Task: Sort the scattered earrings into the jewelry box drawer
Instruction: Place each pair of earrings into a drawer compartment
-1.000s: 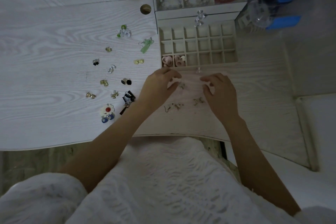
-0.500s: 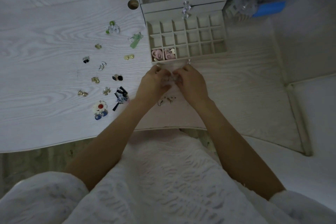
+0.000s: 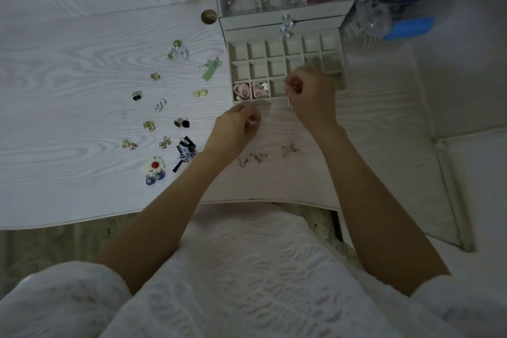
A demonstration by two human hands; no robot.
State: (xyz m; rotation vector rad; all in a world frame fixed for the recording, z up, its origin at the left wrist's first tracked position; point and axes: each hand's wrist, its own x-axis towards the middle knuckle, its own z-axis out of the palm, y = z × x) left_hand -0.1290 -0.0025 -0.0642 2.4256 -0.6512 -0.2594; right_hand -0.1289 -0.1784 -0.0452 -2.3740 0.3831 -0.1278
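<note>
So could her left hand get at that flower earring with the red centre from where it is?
Probably yes. The flower earring lies in the open on the table, left of the left hand, with nothing over it. Only the black and blue earring sits between.

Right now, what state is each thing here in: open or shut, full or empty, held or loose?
Jewelry box drawer: pulled open, most compartments empty.
Pink earrings: in the two front-left compartments.
Top tray: holding bracelets.
Right hand: curled over the drawer's front, apparently pinching something small.
Left hand: curled, above the table; contents unclear.
Scattered earrings: loose on the table.
</note>
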